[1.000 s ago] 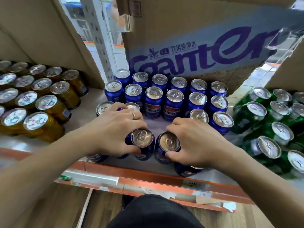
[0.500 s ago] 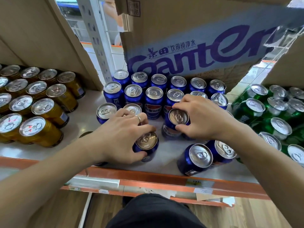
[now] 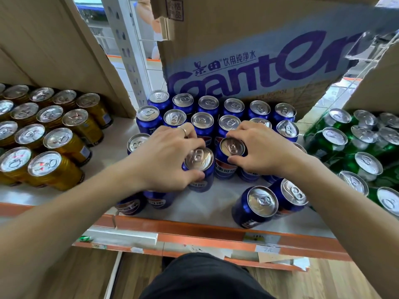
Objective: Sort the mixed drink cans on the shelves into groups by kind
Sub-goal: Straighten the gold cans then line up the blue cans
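Blue cola cans stand in rows in the middle of the white shelf [image 3: 216, 210]. My left hand [image 3: 164, 156] grips the top of one blue can [image 3: 199, 160], thumb in front and fingers behind. Beside it, my right hand [image 3: 265, 152] grips the rim of another blue can [image 3: 232, 147], which stands against the back rows [image 3: 203, 121]. Two more blue cans [image 3: 262, 201] stand apart near the shelf's front right. Gold cans [image 3: 54, 137] fill the left side and green cans [image 3: 356, 152] the right. My left forearm hides parts of two blue cans at the front.
A cardboard box [image 3: 259, 61] with blue lettering stands behind the blue cans. Cardboard sheets lean at the back left and right. The shelf's orange front rail [image 3: 194, 229] carries price labels. A wooden floor lies below.
My left hand has slid its blue can back and to the right, next to the can under my right hand. My right hand keeps its can close to the back rows.
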Available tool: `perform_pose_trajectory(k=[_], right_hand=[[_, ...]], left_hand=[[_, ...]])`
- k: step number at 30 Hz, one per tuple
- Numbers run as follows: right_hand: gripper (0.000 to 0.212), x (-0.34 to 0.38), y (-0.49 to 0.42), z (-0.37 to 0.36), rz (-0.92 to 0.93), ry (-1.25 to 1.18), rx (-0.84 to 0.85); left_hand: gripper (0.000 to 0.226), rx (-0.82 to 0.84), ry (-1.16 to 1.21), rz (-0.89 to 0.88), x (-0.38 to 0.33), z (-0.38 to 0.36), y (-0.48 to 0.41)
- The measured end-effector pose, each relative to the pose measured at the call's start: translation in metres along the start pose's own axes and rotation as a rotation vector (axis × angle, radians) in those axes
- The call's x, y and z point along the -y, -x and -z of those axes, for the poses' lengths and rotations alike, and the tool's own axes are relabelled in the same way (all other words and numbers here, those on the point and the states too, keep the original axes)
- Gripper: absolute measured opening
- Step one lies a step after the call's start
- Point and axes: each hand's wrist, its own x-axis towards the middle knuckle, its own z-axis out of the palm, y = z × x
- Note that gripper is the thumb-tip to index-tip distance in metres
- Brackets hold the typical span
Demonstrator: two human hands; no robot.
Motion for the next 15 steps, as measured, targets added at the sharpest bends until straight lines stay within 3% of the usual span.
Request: perform_pose_trajectory(k=[15], right_hand=[[0.057,-0.003,0.000,-0.003,-0.001,0.002,0.009]], left_hand=[[0.059,0.084,-0.146,0.006,0.015,-0.013,-0.046]])
